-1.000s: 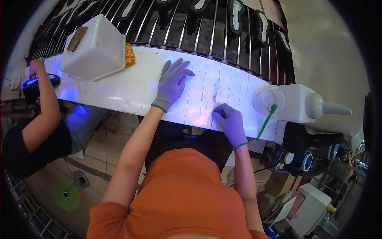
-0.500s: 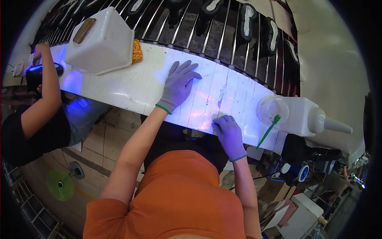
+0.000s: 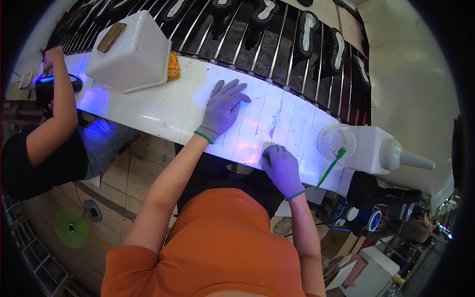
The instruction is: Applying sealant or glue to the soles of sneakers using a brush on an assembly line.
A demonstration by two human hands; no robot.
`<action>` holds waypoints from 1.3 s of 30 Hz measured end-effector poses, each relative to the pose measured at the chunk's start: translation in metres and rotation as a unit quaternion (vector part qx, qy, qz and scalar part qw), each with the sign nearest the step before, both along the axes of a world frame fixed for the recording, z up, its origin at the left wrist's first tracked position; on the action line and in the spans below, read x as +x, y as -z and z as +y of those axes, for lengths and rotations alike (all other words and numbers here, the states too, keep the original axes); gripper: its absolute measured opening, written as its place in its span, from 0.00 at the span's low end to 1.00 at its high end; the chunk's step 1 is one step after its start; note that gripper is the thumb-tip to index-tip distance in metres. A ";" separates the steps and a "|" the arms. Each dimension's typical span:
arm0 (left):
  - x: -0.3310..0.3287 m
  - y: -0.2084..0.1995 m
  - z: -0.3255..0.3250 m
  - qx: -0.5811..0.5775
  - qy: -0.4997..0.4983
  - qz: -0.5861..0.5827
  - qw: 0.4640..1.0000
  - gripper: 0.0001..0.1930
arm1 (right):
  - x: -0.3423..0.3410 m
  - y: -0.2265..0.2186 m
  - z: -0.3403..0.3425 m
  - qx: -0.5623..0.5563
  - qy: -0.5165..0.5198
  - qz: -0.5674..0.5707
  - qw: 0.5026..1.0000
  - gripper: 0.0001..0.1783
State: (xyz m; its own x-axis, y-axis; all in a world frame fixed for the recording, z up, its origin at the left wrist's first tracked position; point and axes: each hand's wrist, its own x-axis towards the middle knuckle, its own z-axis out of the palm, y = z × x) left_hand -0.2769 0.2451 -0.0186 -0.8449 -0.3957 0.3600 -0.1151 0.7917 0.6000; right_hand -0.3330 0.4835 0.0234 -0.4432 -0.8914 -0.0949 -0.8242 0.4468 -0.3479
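Note:
My left hand (image 3: 222, 111), in a grey glove with a green cuff, lies on the white tabletop (image 3: 183, 99) with its fingers spread and nothing in them. At the table's near edge, my right hand (image 3: 283, 168) wears the same kind of glove, its fingers curled down. A small pale edge shows by those fingertips, too hidden to name. To the right of that hand, a green-handled brush (image 3: 330, 168) leans in a clear round cup (image 3: 325, 143). A white bottle with a long nozzle (image 3: 366, 148) lies beside the cup.
A tilted white container (image 3: 133, 59) bears a brown block (image 3: 111, 38), with an orange-yellow packet (image 3: 173, 68) beside it. Behind the table, black shoes (image 3: 307, 37) with white soles rest on metal rollers (image 3: 277, 47). A co-worker's arm (image 3: 58, 106) reaches over the table's left end.
My right hand has shifted slightly left, its fingers still curled at the edge. My left hand stays spread on the table. The whole view has shifted a little.

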 end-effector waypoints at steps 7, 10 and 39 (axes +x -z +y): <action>0.000 0.000 -0.001 0.006 0.000 -0.005 1.000 0.09 | -0.002 -0.008 0.011 -0.072 0.092 -0.148 0.982 0.08; 0.000 0.001 -0.001 0.001 0.000 -0.003 1.000 0.09 | 0.002 -0.011 0.020 -0.109 0.109 -0.184 0.971 0.07; -0.004 -0.007 0.000 0.001 0.013 -0.017 1.000 0.10 | -0.042 0.006 0.042 -0.143 0.318 -0.077 0.934 0.08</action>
